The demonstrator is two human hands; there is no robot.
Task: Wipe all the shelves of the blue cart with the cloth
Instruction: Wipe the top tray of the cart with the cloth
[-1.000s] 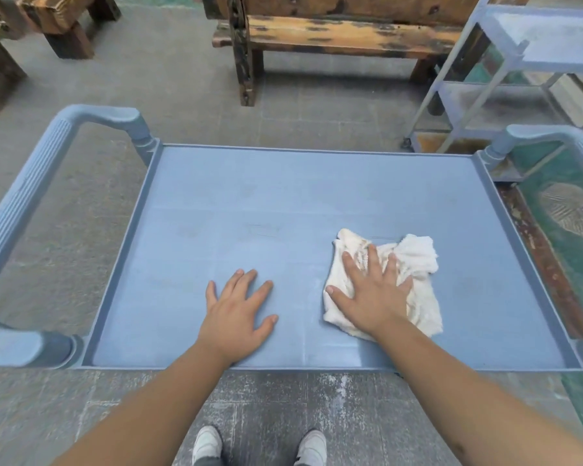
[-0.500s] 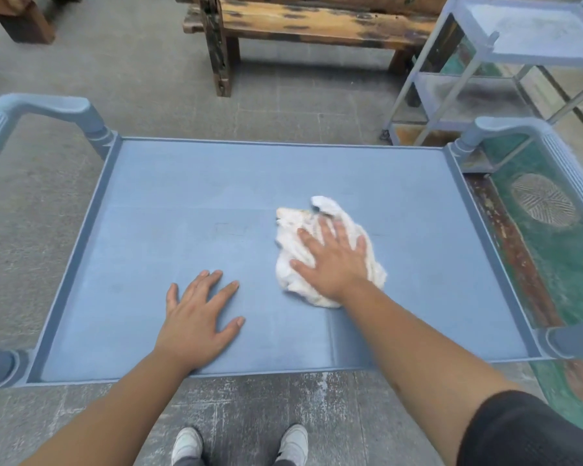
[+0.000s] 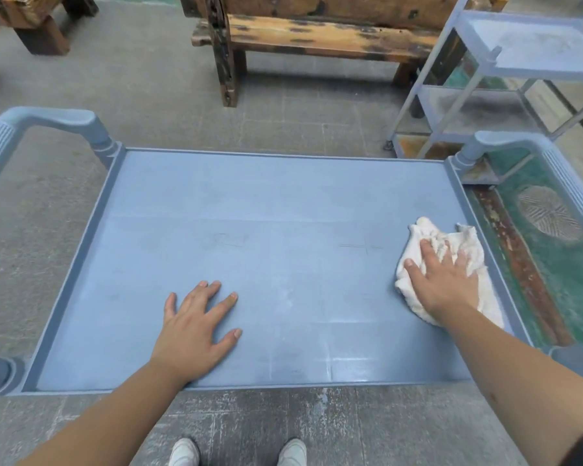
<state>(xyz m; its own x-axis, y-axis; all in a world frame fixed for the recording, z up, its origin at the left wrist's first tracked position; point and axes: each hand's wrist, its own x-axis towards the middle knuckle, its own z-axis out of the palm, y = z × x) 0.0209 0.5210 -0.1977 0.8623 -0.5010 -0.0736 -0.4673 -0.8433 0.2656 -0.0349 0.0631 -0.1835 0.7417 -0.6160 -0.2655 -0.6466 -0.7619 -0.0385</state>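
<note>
Pressing down with straight, spread fingers, the right hand (image 3: pixel 446 284) is lying flat on the white cloth (image 3: pixel 451 267), pinning it to the top shelf (image 3: pixel 283 203) of the blue cart (image 3: pixel 81 250) rather than curling round it. The cloth is sitting crumpled against the shelf's right edge, about midway between the far and near corners, with its folds spilling out beyond the fingertips and toward the near right corner. The left hand (image 3: pixel 196 334) is resting palm down on the bare shelf near the near edge, left of centre, fingers splayed and holding nothing. Both forearms are reaching in over the near rim. A wooden bench (image 3: pixel 317 35) and a second, paler cart (image 3: pixel 505 95) are standing on the floor beyond the far edge.
</note>
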